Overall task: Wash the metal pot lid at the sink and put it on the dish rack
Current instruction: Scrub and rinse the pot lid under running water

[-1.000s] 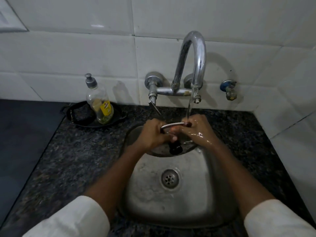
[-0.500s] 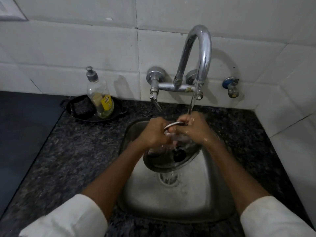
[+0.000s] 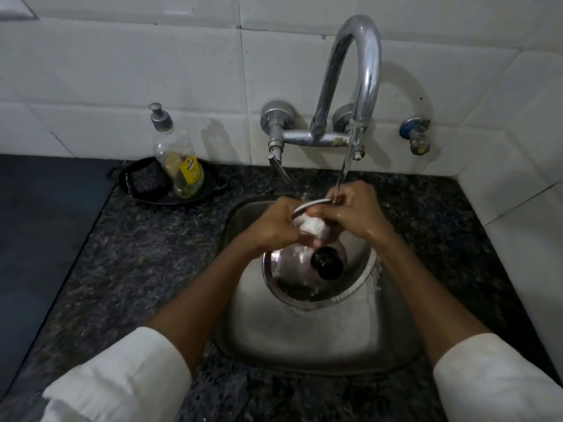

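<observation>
A round metal pot lid [image 3: 292, 269] with a black knob [image 3: 327, 263] is held tilted over the steel sink [image 3: 304, 345], its top side facing me. My left hand [image 3: 274, 225] grips its upper left rim. My right hand [image 3: 353, 213] holds the upper right rim under the running water, fingers pressed on white foam or a white scrubber [image 3: 313, 228] between both hands. Water spills off the lid's right edge. No dish rack is in view.
A curved chrome tap [image 3: 359, 71] runs above the sink on the white tiled wall. A soap dispenser bottle [image 3: 178, 156] stands in a black dish [image 3: 143, 184] at the back left of the dark granite counter [image 3: 137, 269]. A small blue-capped valve [image 3: 416, 135] is at right.
The lid has tipped from nearly edge-on to facing me, its knob now lower and plainly visible. White foam has appeared between my hands. The camera has moved closer.
</observation>
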